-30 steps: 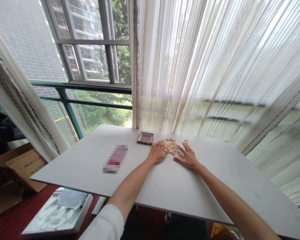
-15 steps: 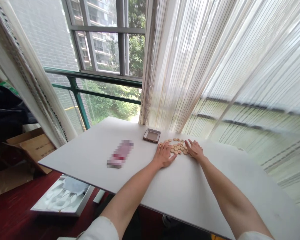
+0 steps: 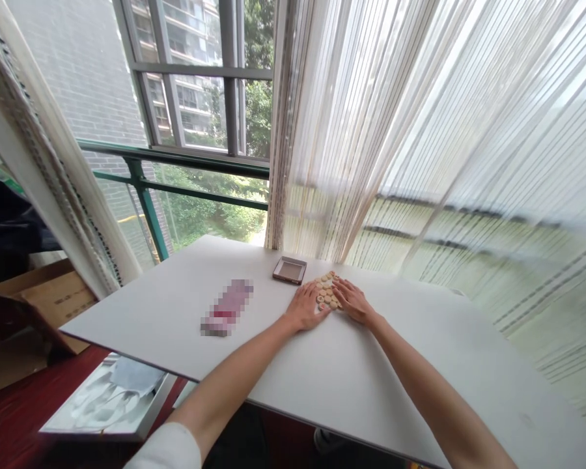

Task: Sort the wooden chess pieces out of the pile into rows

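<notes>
Nearest, well behind the left hand, a forearm is being covered at its upper end by a white sleeve (image 3: pixel 168 449). Below and left of that hand, a pale cloth (image 3: pixel 135 378) is being held in a white box (image 3: pixel 153 412) near the counter's edge. The white counter (image 3: pixel 322 378) is being crossed by both forearms. The left hand (image 3: pixel 305 306) is being held open, palm down, its fingers laid along the left side of a cluster of round discs (image 3: pixel 327 293). The right hand (image 3: pixel 353 301) is also being held open, palm down, its extended fingers placed over the cluster's right side. The discs are being flanked by both hands, close together on the counter; whether others are being covered by the palms cannot be told. Left of the left hand, well apart, a pinkish item (image 3: pixel 228 306) is being obscured by pixelation. Just beyond the left hand, a shallow tray (image 3: pixel 288 281) is being supported by the counter. Beyond both hands, daylight is being filtered by a striped curtain (image 3: pixel 351 98); farther left, a green railing (image 3: pixel 195 162) and a window frame (image 3: pixel 200 70) are being backed by trees (image 3: pixel 205 203) and a building (image 3: pixel 195 29).
</notes>
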{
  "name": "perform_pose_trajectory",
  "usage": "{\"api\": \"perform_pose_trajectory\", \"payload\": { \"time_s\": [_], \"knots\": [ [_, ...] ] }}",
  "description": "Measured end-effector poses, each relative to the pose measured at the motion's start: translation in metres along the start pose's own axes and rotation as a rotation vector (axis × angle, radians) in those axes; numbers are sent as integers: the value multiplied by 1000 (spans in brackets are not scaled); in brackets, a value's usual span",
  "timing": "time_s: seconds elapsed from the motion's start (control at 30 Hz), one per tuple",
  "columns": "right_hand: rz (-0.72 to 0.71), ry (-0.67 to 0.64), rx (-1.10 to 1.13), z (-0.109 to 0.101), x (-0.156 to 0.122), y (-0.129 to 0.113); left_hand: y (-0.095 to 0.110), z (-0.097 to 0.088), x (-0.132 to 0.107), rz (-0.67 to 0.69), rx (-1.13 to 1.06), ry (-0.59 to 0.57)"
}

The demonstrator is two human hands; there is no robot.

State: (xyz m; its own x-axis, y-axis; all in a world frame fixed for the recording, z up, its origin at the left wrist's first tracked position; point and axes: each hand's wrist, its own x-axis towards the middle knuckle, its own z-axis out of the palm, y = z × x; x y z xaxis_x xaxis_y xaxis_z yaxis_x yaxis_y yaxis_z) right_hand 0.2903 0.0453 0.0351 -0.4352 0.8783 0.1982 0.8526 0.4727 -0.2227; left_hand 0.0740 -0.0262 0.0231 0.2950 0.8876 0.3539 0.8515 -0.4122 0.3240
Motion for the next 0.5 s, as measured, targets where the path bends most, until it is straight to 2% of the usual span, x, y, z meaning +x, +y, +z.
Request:
{"api": "perform_pose_trajectory", "payload": {
  "time_s": [0.1,0.17,0.23,0.3,0.37,0.5],
  "knots": [
    [30,56,-4,-3,-16,6,-14,-9,-16,66,1,11],
    [46,81,-2,-4,-27,9,-20,-12,-24,61,17,27],
    [0,69,-14,-5,-34,9,-21,-14,-25,76,28,30],
    [-88,39,-25,-5,-37,7,-18,-15,-17,156,35,1],
    [-114,22,9,-6,-32,5,-14,-13,-1,224,37,-33],
    [115,87,187,-8,-6,9,-3,-4,37,95,-1,-97]
  ]
}}
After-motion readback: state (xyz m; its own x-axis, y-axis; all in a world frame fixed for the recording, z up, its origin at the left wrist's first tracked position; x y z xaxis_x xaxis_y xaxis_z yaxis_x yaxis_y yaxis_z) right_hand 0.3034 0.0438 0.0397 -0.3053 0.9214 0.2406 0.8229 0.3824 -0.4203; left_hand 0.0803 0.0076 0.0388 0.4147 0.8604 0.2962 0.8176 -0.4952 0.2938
